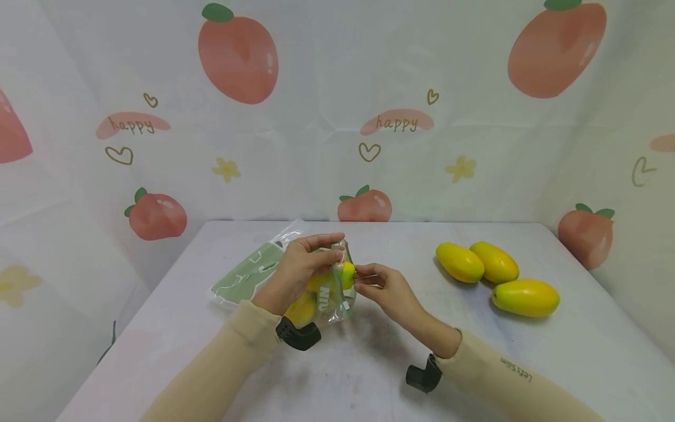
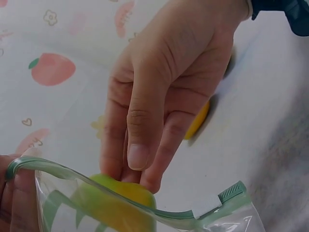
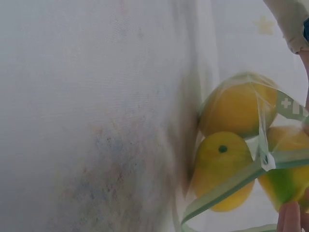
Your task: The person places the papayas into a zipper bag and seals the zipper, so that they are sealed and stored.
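bag, clear w/ green trim, near mid-table, in grasp of l. hand, w/ rim pinched b/w thumb & fingers. at bag's mouth, green-tinged fruit, partly inside, just beside r. hand, w/ fairly straight, relaxed fingers touching its end, not clenched; can't tell if thumb touches too. lower down in bag, also yellow fruit, at least two pcs in r. wrist view, close together, seen thru plastic. behind l. hand & off to its l., flat bag, w/ green print, lying on table. well to r. of both hands, three loose fruit, all yellow, bunched close: two at back, one nearer. on each wrist, black mount, at end of beige sleeve. behind table, white backdrop w/ red fruit prints, hearts, yellow flowers, "happy" x2 in head view.
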A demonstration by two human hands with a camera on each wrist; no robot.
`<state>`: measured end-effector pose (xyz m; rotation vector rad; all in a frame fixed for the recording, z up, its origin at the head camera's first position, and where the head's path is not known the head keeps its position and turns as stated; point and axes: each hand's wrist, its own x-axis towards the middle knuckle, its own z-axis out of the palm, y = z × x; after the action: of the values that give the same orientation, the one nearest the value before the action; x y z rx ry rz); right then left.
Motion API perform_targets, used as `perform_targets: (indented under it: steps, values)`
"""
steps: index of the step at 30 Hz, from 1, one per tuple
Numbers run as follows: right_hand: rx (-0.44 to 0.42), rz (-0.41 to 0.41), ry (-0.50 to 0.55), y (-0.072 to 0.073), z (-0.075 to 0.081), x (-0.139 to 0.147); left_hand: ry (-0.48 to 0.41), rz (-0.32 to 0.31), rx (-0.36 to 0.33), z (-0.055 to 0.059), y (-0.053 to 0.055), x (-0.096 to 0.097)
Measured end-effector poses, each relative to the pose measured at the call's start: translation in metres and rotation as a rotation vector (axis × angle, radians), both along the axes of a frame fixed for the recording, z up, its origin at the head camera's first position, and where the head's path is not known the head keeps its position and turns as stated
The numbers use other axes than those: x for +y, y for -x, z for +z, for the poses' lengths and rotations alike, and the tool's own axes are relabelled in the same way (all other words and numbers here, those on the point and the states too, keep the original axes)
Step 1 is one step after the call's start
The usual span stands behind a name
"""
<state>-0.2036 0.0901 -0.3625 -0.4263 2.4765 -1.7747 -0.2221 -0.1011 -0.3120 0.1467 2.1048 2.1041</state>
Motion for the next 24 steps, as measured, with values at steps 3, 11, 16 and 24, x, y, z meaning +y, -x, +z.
perform_targets:
  steps: [3, 11, 16, 24]
  values:
    - [0.003, -0.001, -0.003, 0.0021, -0.001, -0.0008, 0.003, 0.0, -0.014, -0.0008, 0.0009, 0.0]
    - [0.005, -0.007, -0.018, 0.0043, -0.001, -0.0035, -0.002, -0.016, -0.017, -0.0018, -0.0001, 0.0012]
    - [0.024, 0.012, -0.029, 0.0054, -0.0012, -0.0046, -0.018, -0.025, -0.01, -0.0023, -0.0005, 0.0021]
    - [0.044, 0.024, -0.035, 0.0074, -0.0016, -0.0051, -0.043, -0.036, -0.02, -0.0007, -0.0024, 0.0039]
